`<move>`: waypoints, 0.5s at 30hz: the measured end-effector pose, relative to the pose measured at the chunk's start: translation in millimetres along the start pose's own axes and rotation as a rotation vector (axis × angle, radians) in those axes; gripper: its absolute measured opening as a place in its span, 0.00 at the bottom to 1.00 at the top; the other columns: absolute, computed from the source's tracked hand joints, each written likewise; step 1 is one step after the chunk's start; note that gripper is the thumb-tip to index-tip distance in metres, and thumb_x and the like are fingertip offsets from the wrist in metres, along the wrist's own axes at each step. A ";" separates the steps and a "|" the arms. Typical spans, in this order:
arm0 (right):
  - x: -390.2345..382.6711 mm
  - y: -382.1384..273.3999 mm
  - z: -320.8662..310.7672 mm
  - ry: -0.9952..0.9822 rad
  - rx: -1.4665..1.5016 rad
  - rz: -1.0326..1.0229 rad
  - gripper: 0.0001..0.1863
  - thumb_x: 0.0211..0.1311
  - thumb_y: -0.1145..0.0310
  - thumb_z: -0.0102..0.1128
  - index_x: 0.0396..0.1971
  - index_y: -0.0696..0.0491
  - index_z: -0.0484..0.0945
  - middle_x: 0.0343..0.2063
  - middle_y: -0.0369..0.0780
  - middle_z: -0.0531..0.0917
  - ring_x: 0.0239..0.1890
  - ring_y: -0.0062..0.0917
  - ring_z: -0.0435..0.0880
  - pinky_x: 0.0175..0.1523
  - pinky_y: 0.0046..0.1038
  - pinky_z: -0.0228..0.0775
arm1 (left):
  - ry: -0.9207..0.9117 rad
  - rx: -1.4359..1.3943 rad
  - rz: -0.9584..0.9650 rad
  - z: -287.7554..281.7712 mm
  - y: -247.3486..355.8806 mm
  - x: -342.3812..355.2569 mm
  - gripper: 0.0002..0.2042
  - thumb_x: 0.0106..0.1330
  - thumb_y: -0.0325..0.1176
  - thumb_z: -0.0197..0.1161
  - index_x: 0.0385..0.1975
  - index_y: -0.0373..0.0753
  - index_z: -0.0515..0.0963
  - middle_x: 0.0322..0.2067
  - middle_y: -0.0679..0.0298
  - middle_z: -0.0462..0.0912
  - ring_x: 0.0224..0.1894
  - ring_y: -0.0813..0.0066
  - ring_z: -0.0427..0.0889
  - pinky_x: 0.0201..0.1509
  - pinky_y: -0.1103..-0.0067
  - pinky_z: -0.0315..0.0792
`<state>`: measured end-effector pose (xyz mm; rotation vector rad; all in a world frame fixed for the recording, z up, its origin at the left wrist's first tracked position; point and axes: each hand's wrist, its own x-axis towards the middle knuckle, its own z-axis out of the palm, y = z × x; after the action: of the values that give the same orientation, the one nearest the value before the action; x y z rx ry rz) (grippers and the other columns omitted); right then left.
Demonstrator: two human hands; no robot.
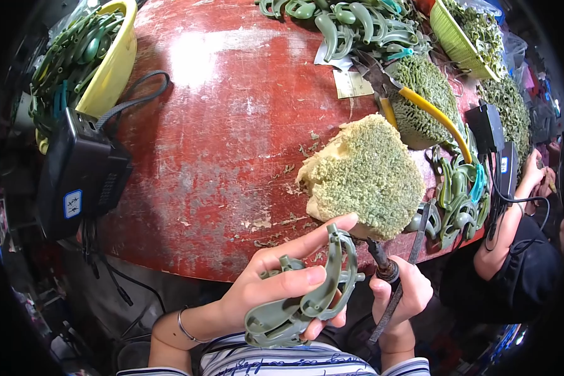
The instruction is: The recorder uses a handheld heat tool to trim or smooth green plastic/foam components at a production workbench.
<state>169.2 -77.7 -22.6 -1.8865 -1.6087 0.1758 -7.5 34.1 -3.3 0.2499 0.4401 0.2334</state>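
Note:
My left hand (pixel 257 287) is closed around several curved green plastic parts (pixel 323 291), which have short pegs and open loops. Its index finger stretches toward the lower edge of a crumbly yellow-green foam-like block (pixel 370 178) on the table. In my right hand (pixel 410 291) is a dark tool with a round collar (pixel 387 269), resembling a soldering iron; its tip is at the block's lower edge. A long, narrow, flat metal strip (pixel 398 294), perhaps a file, also passes through that hand. Both hands are just off the table's near edge.
The worn red table (pixel 219 144) carries yellow-handled pliers (pixel 432 113) and green plastic parts (pixel 460 200) at right. A yellow basket (pixel 116 69) and black box with cables (pixel 81 175) stand left. More parts (pixel 351 22) lie at the back. Another person's arm (pixel 507 219) shows right.

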 end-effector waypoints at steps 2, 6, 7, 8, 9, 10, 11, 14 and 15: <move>0.2 -0.2 -0.8 -0.011 -0.016 0.001 0.22 0.44 0.54 0.65 0.26 0.60 0.74 0.12 0.36 0.73 0.12 0.25 0.73 0.18 0.21 0.65 | -0.001 -0.006 -0.007 1.0 1.5 -0.2 0.28 0.64 0.33 0.45 0.63 0.43 0.45 0.26 0.52 0.77 0.19 0.77 0.74 0.25 0.84 0.69; 1.8 0.0 -1.2 -0.019 -0.023 -0.013 0.22 0.44 0.55 0.66 0.26 0.60 0.74 0.12 0.37 0.73 0.12 0.25 0.73 0.18 0.21 0.65 | -0.023 -0.027 -0.004 -1.2 0.9 0.6 0.28 0.64 0.33 0.45 0.63 0.42 0.45 0.27 0.52 0.77 0.19 0.77 0.75 0.26 0.85 0.69; 2.3 -0.5 -3.0 -0.024 -0.029 -0.019 0.21 0.44 0.55 0.66 0.27 0.60 0.74 0.13 0.37 0.74 0.12 0.25 0.73 0.18 0.21 0.65 | -0.025 -0.028 -0.008 -0.5 0.9 1.0 0.28 0.64 0.33 0.45 0.63 0.42 0.45 0.27 0.52 0.77 0.19 0.77 0.75 0.26 0.85 0.69; 2.8 -0.8 -4.8 -0.024 -0.032 -0.015 0.21 0.44 0.55 0.66 0.27 0.60 0.74 0.13 0.37 0.74 0.12 0.25 0.73 0.18 0.21 0.65 | -0.028 -0.028 -0.012 0.2 0.8 1.4 0.28 0.64 0.33 0.45 0.63 0.42 0.45 0.27 0.52 0.77 0.19 0.77 0.74 0.26 0.85 0.69; 3.2 -0.6 -4.1 -0.029 -0.031 -0.022 0.21 0.44 0.56 0.66 0.27 0.60 0.74 0.13 0.37 0.74 0.12 0.25 0.73 0.18 0.21 0.65 | -0.023 -0.028 -0.012 -0.5 0.6 1.1 0.27 0.64 0.32 0.45 0.63 0.42 0.45 0.27 0.52 0.77 0.19 0.77 0.74 0.26 0.84 0.69; 3.5 -0.5 -3.5 -0.035 -0.029 -0.029 0.21 0.43 0.56 0.67 0.27 0.60 0.74 0.13 0.37 0.73 0.12 0.25 0.73 0.18 0.21 0.65 | -0.020 -0.028 -0.011 -1.0 0.5 0.9 0.27 0.64 0.32 0.45 0.63 0.42 0.45 0.27 0.52 0.77 0.19 0.77 0.74 0.26 0.84 0.69; 3.6 -0.6 -3.2 -0.036 -0.026 -0.028 0.21 0.43 0.56 0.67 0.27 0.60 0.74 0.13 0.37 0.73 0.12 0.25 0.73 0.18 0.21 0.65 | -0.020 -0.031 -0.009 -1.4 0.4 0.7 0.28 0.64 0.32 0.45 0.63 0.42 0.45 0.27 0.52 0.77 0.19 0.77 0.75 0.26 0.84 0.69; 4.0 -1.0 -2.0 -0.056 -0.020 -0.020 0.21 0.44 0.56 0.67 0.27 0.60 0.74 0.12 0.36 0.73 0.12 0.24 0.73 0.18 0.21 0.64 | -0.016 -0.031 -0.007 -2.5 0.3 0.0 0.28 0.64 0.32 0.45 0.63 0.42 0.45 0.27 0.52 0.77 0.19 0.77 0.75 0.26 0.85 0.69; 3.9 -1.1 -2.5 -0.054 -0.021 -0.018 0.21 0.44 0.56 0.67 0.27 0.60 0.74 0.12 0.36 0.73 0.12 0.24 0.73 0.18 0.21 0.64 | -0.017 -0.028 -0.010 -2.1 0.3 0.2 0.28 0.64 0.32 0.45 0.63 0.42 0.45 0.27 0.52 0.77 0.20 0.77 0.75 0.26 0.85 0.69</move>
<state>170.5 -75.0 -18.9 -1.8969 -1.6693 0.2050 -8.3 34.9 -5.0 0.2218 0.4207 0.2277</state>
